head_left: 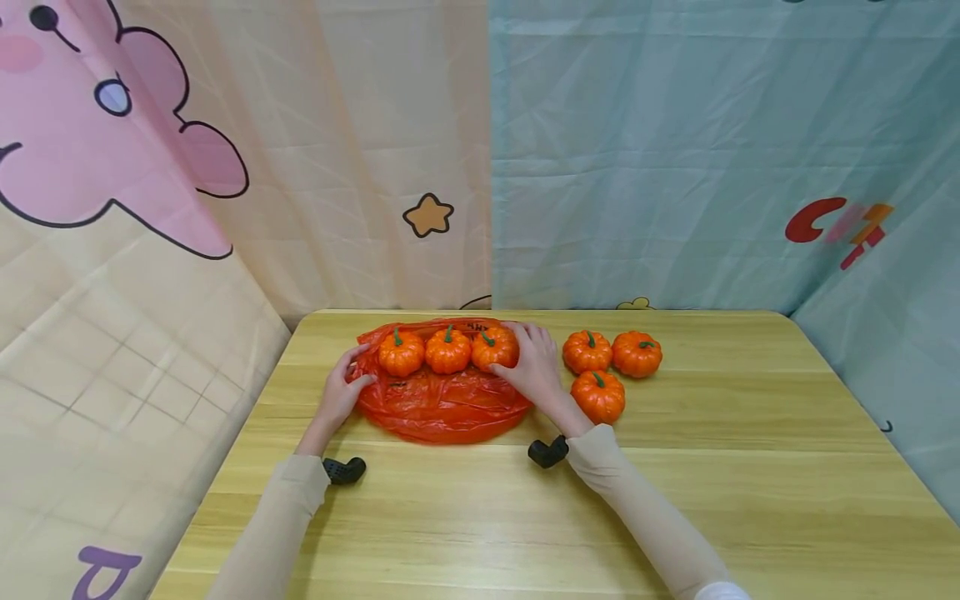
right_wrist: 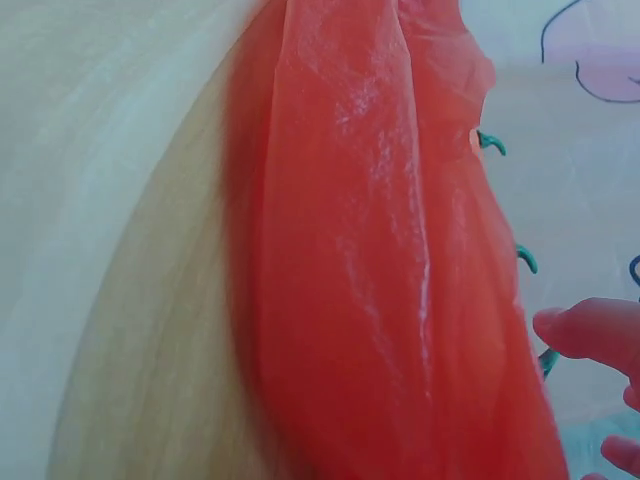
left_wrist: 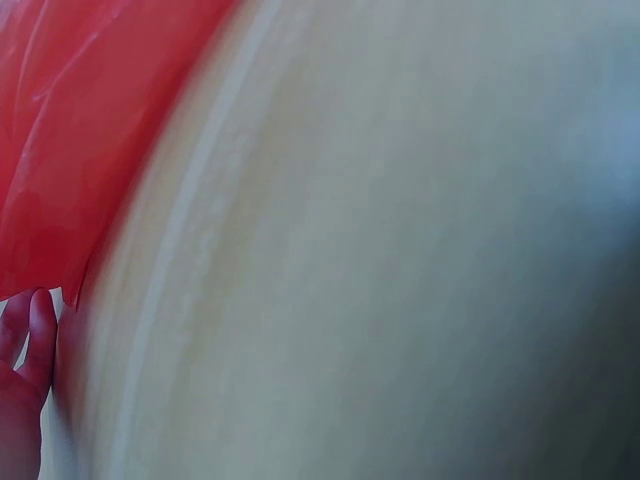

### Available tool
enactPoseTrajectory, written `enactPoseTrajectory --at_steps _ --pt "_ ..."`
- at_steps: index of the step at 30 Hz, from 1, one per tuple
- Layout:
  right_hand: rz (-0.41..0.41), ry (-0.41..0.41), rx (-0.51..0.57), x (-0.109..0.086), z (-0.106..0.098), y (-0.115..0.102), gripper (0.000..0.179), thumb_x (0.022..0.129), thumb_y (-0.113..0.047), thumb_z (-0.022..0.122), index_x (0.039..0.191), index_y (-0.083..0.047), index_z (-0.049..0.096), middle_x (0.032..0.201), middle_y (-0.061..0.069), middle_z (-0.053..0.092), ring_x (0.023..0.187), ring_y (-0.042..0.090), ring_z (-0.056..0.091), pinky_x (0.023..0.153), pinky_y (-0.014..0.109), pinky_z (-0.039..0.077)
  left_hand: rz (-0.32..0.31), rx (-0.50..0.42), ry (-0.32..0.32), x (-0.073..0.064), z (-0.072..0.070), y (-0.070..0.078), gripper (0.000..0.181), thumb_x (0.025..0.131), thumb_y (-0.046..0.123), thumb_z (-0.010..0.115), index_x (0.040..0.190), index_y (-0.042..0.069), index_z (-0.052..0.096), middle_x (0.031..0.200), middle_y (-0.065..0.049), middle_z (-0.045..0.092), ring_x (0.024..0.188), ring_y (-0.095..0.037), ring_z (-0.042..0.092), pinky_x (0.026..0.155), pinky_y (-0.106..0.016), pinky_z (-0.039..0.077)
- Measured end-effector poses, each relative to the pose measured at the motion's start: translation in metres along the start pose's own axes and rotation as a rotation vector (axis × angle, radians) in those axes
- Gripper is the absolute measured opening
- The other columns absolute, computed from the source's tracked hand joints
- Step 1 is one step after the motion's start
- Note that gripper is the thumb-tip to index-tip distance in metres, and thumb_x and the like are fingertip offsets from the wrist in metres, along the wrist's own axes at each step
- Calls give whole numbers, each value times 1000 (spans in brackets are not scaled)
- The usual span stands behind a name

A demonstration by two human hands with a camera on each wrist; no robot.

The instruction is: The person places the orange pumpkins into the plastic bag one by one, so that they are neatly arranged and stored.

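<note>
A red plastic bag (head_left: 442,412) lies on the table with three small orange pumpkins in a row on it: a left one (head_left: 401,353), a middle one (head_left: 447,350) and a right one (head_left: 491,350). My right hand (head_left: 534,362) grips the right pumpkin, thumb at its front and fingers behind. In the right wrist view, the thumb (right_wrist: 590,335) shows beside a green stem, and the bag hides most of the pumpkins. At the bag's left edge, my left hand (head_left: 341,392) has thumb and fingers spread apart. Its fingertips touch the red plastic in the left wrist view.
Three more pumpkins stand right of the bag: one near the bag (head_left: 587,352), one farther right (head_left: 637,354) and one in front (head_left: 600,397), close to my right forearm. The wooden table (head_left: 465,517) backs onto a printed curtain (head_left: 637,167).
</note>
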State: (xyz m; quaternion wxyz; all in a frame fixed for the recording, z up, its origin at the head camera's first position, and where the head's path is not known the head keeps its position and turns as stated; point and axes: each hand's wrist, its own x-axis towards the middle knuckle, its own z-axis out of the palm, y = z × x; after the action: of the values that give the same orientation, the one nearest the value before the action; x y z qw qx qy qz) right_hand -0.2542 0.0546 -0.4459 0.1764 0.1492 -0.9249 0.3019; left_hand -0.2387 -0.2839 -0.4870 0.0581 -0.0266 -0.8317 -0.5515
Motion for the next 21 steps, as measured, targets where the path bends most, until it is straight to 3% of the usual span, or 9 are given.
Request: enactPoseTrajectory --at_steps 8,13,21 --pt "-50 68 4 -12 -21 -2 63 74 -28 83 129 -13 57 121 11 59 108 30 50 87 45 49 -24 4 4 -1 0 1 55 93 5 54 145 9 38 147 -17 37 122 -31 44 83 -6 38" --pt "-100 145 20 -18 -35 2 59 73 -24 83 126 -11 59 118 12 61 107 31 52 86 45 49 -19 5 -5 -1 -1 0 55 93 5 54 145 9 37 148 -17 37 123 -31 44 83 -5 38" --pt "-149 198 32 -27 -55 12 57 72 -22 83 123 -10 60 114 14 62 101 31 52 87 45 46 -15 19 2 -2 0 1 55 93 6 54 145 8 37 148 -19 37 121 -31 44 87 -10 37"
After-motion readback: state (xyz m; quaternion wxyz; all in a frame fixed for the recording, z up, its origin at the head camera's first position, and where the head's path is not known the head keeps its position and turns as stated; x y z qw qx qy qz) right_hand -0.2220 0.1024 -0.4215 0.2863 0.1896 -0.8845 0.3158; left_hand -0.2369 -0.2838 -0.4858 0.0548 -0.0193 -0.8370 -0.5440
